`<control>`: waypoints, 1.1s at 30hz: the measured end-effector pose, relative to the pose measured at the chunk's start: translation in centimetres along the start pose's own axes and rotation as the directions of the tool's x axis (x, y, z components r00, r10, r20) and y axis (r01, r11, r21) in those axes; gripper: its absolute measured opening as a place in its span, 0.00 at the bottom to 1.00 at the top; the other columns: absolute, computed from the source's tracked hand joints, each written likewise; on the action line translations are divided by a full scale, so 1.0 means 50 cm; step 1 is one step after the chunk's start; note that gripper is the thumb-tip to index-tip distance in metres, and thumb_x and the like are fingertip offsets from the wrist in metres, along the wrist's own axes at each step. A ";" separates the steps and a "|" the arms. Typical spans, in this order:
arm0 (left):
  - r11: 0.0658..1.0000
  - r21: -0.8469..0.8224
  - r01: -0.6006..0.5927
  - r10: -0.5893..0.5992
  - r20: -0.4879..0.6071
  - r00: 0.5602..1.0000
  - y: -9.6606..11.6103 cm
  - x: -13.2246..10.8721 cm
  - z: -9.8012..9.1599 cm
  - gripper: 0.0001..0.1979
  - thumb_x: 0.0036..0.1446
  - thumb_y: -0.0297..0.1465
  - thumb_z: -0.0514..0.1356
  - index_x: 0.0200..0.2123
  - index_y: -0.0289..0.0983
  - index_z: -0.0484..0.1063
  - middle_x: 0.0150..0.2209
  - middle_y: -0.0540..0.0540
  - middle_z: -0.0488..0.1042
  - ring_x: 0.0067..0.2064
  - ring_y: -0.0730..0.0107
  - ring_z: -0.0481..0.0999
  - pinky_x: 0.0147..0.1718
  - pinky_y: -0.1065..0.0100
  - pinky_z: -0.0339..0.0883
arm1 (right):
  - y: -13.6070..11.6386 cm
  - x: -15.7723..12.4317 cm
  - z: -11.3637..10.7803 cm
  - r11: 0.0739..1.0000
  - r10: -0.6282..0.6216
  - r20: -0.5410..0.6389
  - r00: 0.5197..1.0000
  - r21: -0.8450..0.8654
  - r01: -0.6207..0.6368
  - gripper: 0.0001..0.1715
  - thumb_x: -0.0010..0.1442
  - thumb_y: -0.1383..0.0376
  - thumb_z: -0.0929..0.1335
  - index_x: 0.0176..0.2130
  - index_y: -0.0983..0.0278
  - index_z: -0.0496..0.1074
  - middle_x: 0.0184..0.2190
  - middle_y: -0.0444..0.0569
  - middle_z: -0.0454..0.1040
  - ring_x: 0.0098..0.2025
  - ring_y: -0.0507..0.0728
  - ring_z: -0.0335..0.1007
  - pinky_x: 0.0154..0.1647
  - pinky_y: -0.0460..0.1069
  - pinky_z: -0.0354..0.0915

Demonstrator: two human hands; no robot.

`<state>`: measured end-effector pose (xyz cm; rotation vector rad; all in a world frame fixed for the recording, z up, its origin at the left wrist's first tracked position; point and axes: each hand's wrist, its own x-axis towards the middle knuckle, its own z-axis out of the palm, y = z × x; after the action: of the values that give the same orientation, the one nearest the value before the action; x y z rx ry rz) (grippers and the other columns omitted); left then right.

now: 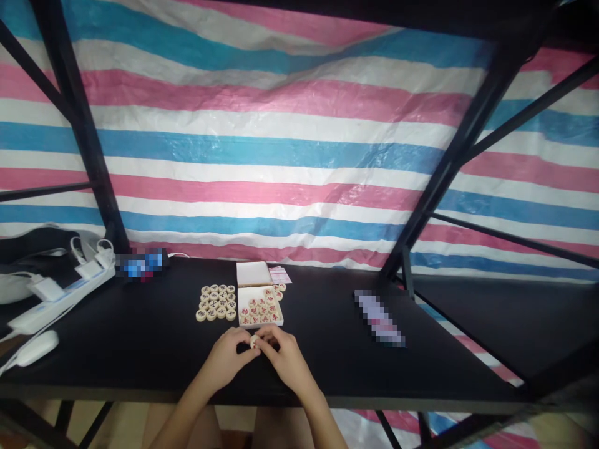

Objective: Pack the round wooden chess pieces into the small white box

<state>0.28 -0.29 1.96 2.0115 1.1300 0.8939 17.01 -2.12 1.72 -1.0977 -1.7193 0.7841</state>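
Between the fingertips of my left hand (228,354) and my right hand (279,349) is a round Chinese chess piece (254,342) with a red mark, pinched from both sides. Just beyond my hands lies a white box (245,299), its lid part folded back, with several red-marked pieces (259,311) inside. Left of the box, black-marked pieces (216,304) stand in neat rows on the black table. A few more pieces (279,291) lie at the box's right side, near its upper corner.
A printed paper (281,275) lies behind the box. At left are a white power strip (65,299) with plugs, a white mouse-like object (37,348) and a blurred-out device (141,264). Another blurred-out object (380,318) lies at right. Black frame posts (449,149) flank the striped sheet.
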 end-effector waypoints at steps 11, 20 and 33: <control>0.998 -0.068 0.008 -0.008 -0.002 1.000 0.012 0.001 -0.010 0.11 0.55 0.37 0.58 0.26 0.37 0.75 0.29 0.47 0.74 0.33 0.66 0.71 0.32 0.70 0.61 | -0.019 0.003 -0.005 0.998 -0.056 0.059 0.997 0.008 0.056 0.14 0.64 0.60 0.62 0.45 0.59 0.73 0.41 0.48 0.76 0.42 0.55 0.71 0.45 0.49 0.65; 0.975 -0.211 0.069 -0.084 -0.064 0.994 0.004 0.003 -0.009 0.14 0.56 0.40 0.56 0.29 0.37 0.74 0.27 0.48 0.75 0.30 0.67 0.72 0.31 0.71 0.63 | -0.001 0.003 0.001 1.000 0.002 0.042 0.999 0.019 -0.003 0.15 0.62 0.59 0.64 0.47 0.59 0.72 0.36 0.46 0.77 0.37 0.55 0.73 0.42 0.49 0.66; 0.977 -0.213 0.020 -0.035 -0.068 0.997 -0.007 -0.001 -0.008 0.10 0.53 0.35 0.59 0.35 0.38 0.76 0.37 0.45 0.75 0.32 0.67 0.71 0.29 0.71 0.62 | 0.003 0.002 0.001 0.997 -0.054 0.003 0.999 -0.047 0.054 0.04 0.59 0.67 0.64 0.35 0.61 0.69 0.33 0.45 0.71 0.35 0.54 0.68 0.36 0.47 0.64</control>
<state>-0.20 -0.09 1.89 1.7987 1.0504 1.0345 16.99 -1.95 1.60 -1.0774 -1.7692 0.7145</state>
